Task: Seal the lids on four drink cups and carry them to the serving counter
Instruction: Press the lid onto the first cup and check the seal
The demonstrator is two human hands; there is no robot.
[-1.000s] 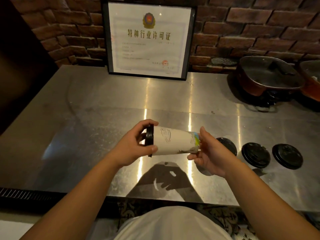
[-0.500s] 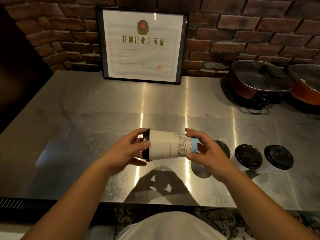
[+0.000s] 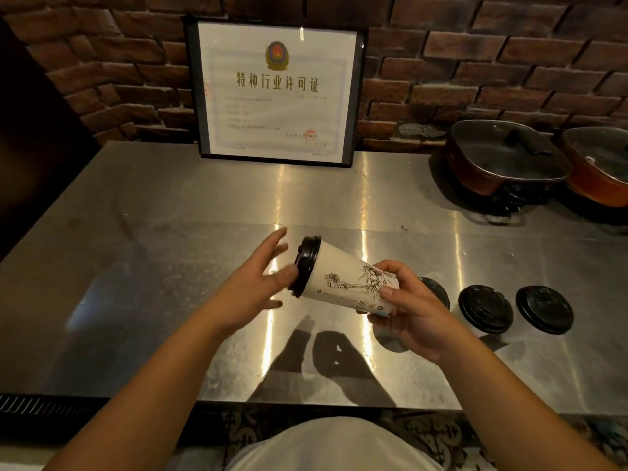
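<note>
A white paper cup (image 3: 343, 278) with a dark line drawing lies on its side above the steel counter (image 3: 153, 266), its black lid (image 3: 306, 265) pointing left and slightly away. My right hand (image 3: 404, 311) grips the cup's bottom end. My left hand (image 3: 258, 280) has its fingers spread, with the thumb touching the lid's face. Three loose black lids lie on the counter to the right: one (image 3: 438, 292) partly hidden behind my right hand, a second (image 3: 485, 313) and a third (image 3: 544, 309) in a row.
A framed certificate (image 3: 277, 91) leans against the brick wall at the back. Two lidded copper-coloured pans (image 3: 506, 161) (image 3: 598, 168) stand at the back right. A dark panel borders the counter's left side. The counter's front edge runs just below my forearms.
My left hand has let go of the lid's rim and spread its fingers. The cup's lid end has tilted up and away, and my right hand has shifted its grip on the base.
</note>
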